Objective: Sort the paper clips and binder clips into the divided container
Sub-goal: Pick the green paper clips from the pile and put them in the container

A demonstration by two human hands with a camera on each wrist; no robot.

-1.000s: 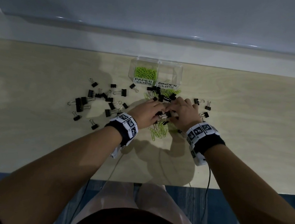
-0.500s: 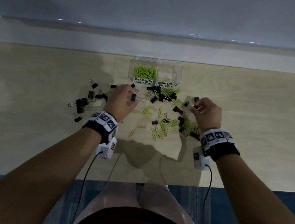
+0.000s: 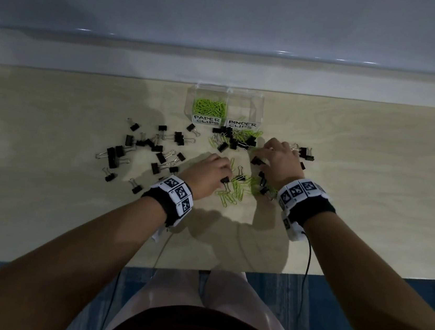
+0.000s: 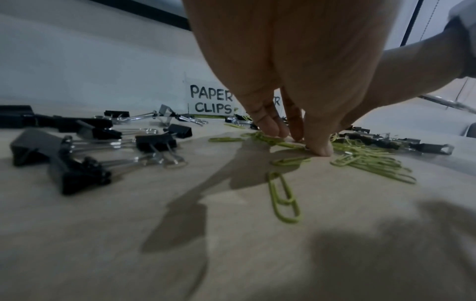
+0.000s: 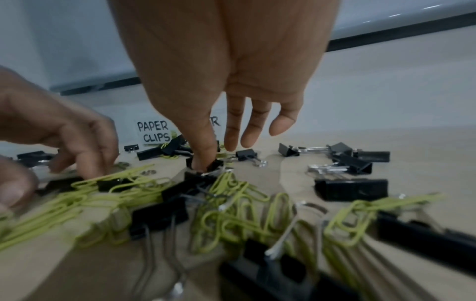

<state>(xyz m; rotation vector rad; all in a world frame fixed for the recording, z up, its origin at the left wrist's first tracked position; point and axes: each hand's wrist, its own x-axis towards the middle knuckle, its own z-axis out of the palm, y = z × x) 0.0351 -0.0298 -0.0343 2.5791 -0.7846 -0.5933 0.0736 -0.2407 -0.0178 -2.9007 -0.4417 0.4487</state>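
Note:
The clear divided container (image 3: 259,109) stands at the table's back; its "PAPER CLIPS" half holds green paper clips (image 3: 209,107), and I see nothing in the "BINDER CLIPS" half. In front lies a mixed pile of green paper clips (image 3: 239,188) and black binder clips. My left hand (image 3: 225,172) reaches down into it, fingertips and thumb pinching a green paper clip (image 4: 284,143) against the table. My right hand (image 3: 262,156) is further back, its thumb and forefinger pinching a small black binder clip (image 5: 215,164), with the other fingers spread.
Several black binder clips (image 3: 144,150) lie scattered left of the pile, a few more (image 3: 305,152) right of my right hand and in front of the container (image 3: 225,138). The wooden table (image 3: 42,198) ends at a wall behind; its front edge is near my knees.
Half a second ago my hands were apart, the left over the left scatter of binder clips. Both have come back to the middle pile and closed their fingertips on clips.

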